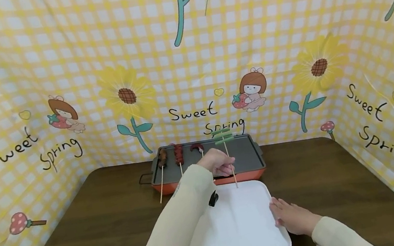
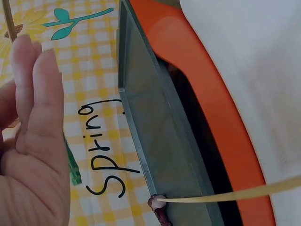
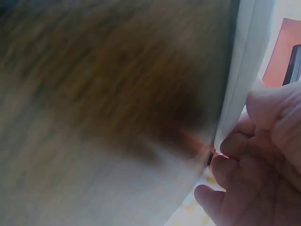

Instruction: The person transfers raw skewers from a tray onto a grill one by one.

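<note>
My left hand (image 1: 219,162) pinches the wooden stick of a skewer with flat green pieces (image 1: 224,136) at its top, holding it tilted up over the grill pan's right half. The grey grill pan (image 1: 245,154) has an orange base. On its left half lie a brown skewer (image 1: 162,157), a red skewer (image 1: 179,154) and a skewer with a dark red curled piece (image 1: 196,147). In front is a white tray (image 1: 243,230). My right hand (image 1: 295,216) rests at the tray's right edge, its fingers extended; the right wrist view shows the fingers (image 3: 235,146) beside the rim.
A dark wooden table (image 1: 83,229) carries the pan and tray. Behind and at both sides hangs a yellow checked cloth (image 1: 189,69) with flowers and lettering. A wire handle (image 1: 145,178) sticks out at the pan's left. My left forearm crosses over the tray.
</note>
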`<state>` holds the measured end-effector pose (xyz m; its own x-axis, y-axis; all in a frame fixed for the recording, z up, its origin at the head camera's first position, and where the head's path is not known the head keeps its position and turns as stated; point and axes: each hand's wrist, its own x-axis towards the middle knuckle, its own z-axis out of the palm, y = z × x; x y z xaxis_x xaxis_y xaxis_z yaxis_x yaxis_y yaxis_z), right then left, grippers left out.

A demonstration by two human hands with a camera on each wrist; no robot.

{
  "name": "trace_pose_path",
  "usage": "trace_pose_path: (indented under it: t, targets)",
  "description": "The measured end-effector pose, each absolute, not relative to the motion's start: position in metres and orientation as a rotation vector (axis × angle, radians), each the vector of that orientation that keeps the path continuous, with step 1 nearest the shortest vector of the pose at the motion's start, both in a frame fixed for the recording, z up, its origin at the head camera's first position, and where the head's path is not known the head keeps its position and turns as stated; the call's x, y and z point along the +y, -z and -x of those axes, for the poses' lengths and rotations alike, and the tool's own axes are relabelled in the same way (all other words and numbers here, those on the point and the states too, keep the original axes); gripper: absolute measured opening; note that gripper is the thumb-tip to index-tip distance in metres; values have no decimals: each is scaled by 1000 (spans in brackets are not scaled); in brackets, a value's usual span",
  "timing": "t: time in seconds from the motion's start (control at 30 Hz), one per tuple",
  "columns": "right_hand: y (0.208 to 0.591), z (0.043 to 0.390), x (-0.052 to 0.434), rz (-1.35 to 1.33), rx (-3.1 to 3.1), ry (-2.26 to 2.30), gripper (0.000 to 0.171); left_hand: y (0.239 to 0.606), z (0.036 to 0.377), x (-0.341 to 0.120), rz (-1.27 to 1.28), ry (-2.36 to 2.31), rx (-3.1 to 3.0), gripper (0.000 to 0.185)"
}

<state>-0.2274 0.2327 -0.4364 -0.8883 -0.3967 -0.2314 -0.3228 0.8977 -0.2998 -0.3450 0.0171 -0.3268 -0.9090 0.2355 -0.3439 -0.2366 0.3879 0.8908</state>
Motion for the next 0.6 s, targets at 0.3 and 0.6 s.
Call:
trace_pose_path:
  t: [0.3, 0.6]
  targets:
    - [439, 226, 229, 546, 2790, 408, 47, 336, 344, 18, 73, -1660, 2265, 29]
    - [438, 227, 234, 544, 2771, 440, 50, 350, 347, 26, 187, -1643, 2359, 24]
